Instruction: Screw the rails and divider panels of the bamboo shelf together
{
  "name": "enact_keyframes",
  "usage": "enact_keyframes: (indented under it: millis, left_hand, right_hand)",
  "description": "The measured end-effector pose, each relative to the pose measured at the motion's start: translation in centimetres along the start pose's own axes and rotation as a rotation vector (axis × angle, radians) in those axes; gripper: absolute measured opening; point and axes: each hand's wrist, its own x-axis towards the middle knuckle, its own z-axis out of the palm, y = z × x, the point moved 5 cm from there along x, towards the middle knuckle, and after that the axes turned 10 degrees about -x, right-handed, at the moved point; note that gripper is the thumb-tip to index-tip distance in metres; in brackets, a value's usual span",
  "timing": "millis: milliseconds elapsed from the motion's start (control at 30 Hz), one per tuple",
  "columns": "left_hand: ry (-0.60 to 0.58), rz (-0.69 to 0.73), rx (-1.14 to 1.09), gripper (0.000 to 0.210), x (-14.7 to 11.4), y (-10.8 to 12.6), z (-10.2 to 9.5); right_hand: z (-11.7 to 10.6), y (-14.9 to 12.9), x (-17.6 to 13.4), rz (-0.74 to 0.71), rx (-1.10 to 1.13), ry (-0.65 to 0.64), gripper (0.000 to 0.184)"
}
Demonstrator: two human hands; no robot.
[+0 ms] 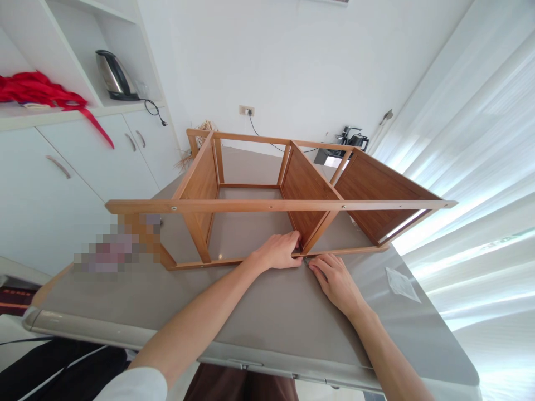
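A brown wooden shelf rack lies on its side on the grey table, with three panels standing between its long rails. My left hand is closed round the lower near rail, its thumb in front and its fingers behind, beside the foot of the middle panel. Just to the right, my right hand is pinched at the same rail. A small dark piece shows at its fingertips, too little of it to name. Screw heads sit along the upper near rail.
A small clear plastic bag lies at the table's right. White curtains hang along that side. At the left, a white cabinet holds an electric kettle and red ribbon. A coffee machine stands beyond the rack.
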Motion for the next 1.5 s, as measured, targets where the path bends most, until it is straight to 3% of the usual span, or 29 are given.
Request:
enact_keyframes:
  millis: [233,533,833,1500]
  left_hand:
    - [0.011,0.01,-0.018,0.035,0.0,-0.1,0.0]
    - [-0.002,-0.022,-0.024,0.036,0.0,0.0,0.0]
    - [-0.016,-0.029,-0.022,0.034,-0.2,0.2,-0.3]
    - [-0.011,-0.008,-0.011,0.034,-0.1,0.0,-0.2]
  right_hand:
    - [-0.7,0.1,-0.2,0.018,0.087,0.028,0.02]
    - [-0.3,1.3,-0.4,0.236,0.25,-0.01,0.016]
    - [-0.2,-0.6,0.3,0.079,0.168,0.015,0.018]
    - [0.6,-0.6,0.4,0.061,0.177,0.025,0.017]
